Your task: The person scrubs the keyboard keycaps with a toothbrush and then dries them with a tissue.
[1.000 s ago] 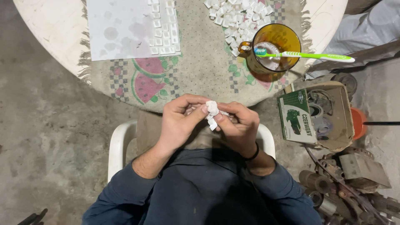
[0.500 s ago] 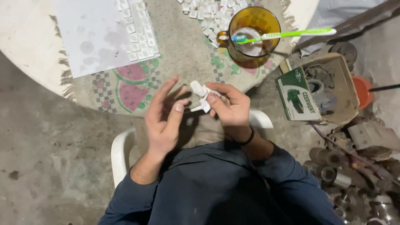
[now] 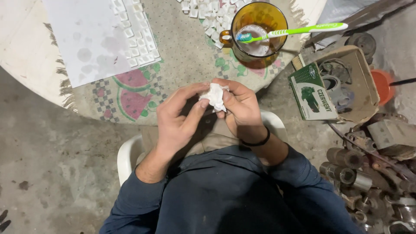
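Observation:
Both hands meet over my lap, just below the table's near edge. My left hand [image 3: 180,117] and my right hand [image 3: 240,106] pinch a small crumpled white wad [image 3: 214,96], perhaps tissue or cloth, between their fingertips. Whatever the wad wraps is hidden. On the table above stands an amber glass mug [image 3: 242,50] with a green toothbrush [image 3: 299,30] lying across its rim. A heap of small white square pieces [image 3: 203,13] lies next to the mug.
A round table carries a watermelon-print mat [image 3: 130,93] and a white sheet [image 3: 86,34] with a row of white pieces [image 3: 138,43] along its edge. At right, an open cardboard box [image 3: 342,82] with parts and a pile of metal fittings [image 3: 364,169] sit on the concrete floor. I sit on a white plastic chair [image 3: 128,156].
My left hand, spread apart half a second ago, has come back onto the white wad; both hands pinch it again. The view has shifted slightly.

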